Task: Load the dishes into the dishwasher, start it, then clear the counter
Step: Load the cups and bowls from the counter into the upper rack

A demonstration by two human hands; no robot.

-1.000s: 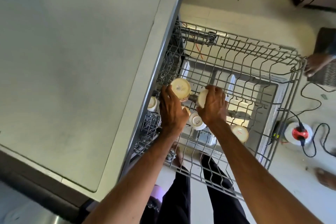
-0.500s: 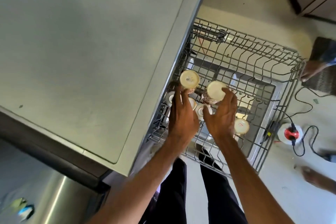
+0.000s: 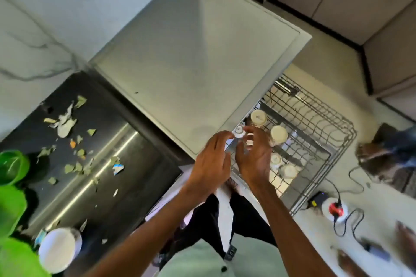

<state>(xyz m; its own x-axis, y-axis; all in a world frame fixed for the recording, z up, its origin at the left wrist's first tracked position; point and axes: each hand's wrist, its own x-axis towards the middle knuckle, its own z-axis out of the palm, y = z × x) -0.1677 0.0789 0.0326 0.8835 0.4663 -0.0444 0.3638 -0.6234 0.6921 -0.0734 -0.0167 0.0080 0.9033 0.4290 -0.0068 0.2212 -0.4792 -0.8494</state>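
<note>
1. Small white upturned cup is sitting at the left edge of the grey wire dishwasher rack, beside two taller cream cups.
2. Left hand and right hand are hovering over it, with the cup lying just beyond the fingers, between both hands.
3. Fingers are curving loosely and slightly spread; blur is hiding whether they are pinching the cup.
4. Left hand is looking marginally nearer.

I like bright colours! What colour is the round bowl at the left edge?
Bright green. The bowl shows best in the head view.
</note>
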